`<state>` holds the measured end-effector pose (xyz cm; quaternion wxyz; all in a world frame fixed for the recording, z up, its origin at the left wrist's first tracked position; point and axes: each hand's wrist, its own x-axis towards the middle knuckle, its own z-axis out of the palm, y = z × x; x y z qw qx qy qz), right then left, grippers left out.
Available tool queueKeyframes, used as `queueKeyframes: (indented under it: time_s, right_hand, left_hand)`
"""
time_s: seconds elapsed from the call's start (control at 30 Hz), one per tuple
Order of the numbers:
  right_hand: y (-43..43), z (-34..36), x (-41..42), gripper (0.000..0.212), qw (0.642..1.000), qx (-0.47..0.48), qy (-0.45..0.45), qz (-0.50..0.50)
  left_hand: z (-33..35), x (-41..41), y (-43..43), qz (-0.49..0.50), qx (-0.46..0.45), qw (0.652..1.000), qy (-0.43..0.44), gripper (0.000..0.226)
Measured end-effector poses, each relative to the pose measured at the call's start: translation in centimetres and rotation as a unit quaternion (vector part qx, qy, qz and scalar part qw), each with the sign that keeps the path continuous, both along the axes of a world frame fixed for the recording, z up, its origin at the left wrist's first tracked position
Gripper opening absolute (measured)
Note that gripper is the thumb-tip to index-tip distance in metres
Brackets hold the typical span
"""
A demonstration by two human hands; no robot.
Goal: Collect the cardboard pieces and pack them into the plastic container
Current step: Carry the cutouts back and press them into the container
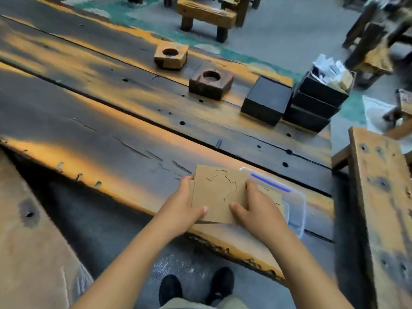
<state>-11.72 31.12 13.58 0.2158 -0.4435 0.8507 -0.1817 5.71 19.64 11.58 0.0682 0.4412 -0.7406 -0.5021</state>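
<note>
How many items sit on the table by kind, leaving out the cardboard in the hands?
Wooden blocks with a round hole: 2 (light block, dark block)
Black boxes: 4 (single box, stack of three)
Clear plastic container: 1
Total: 7

Moderately dim indoor light, soft and without hard shadows. Warm orange sheen on the dark wooden table (111, 103) in long streaks, strongest along the near edge and the far left. Weak glare on the rim of the plastic container (298, 197). Motion blur over the whole frame, heavier toward the far right stools (374, 41) and the near left corner. Wide-angle bending of straight plank lines at the edges. Fine detail smeared, somewhat blocky at the far side.
</note>
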Motion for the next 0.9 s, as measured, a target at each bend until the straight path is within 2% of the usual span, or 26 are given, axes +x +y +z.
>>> queueKeyframes:
  time_s: [0.17, 0.33, 0.53, 0.67, 0.8, 0.9]
  right_hand:
    - [3.1, -0.4, -4.2, 0.036, 0.997, 0.014, -0.02, -0.076]
    - [5.0, -1.2, -8.4, 0.033, 0.992, 0.028, -0.038, -0.118]
    - [5.9, -2.9, -12.2, 0.046, 0.989, 0.042, -0.066, -0.127]
    - [6.4, -4.1, -12.7, 0.037, 0.985, 0.065, -0.079, -0.139]
    - [6.0, -5.1, -13.0, 0.039, 0.978, 0.08, -0.111, -0.16]
    - [5.7, -5.6, -13.6, 0.03, 0.973, 0.08, -0.122, -0.177]
  left_hand:
    - [-0.1, -6.6, 0.6, -0.087, 0.013, 0.996, -0.022, 0.068]
    - [-0.1, -12.2, 1.7, -0.115, 0.004, 0.993, -0.035, 0.069]
    - [-1.4, -16.9, 2.8, -0.117, 0.004, 0.99, -0.084, 0.072]
    - [-2.8, -18.5, 3.1, -0.111, 0.021, 0.987, -0.118, 0.067]
    - [-4.5, -19.5, 2.4, -0.128, 0.028, 0.982, -0.133, 0.064]
    - [-5.5, -20.2, 2.1, -0.14, 0.038, 0.98, -0.138, 0.063]
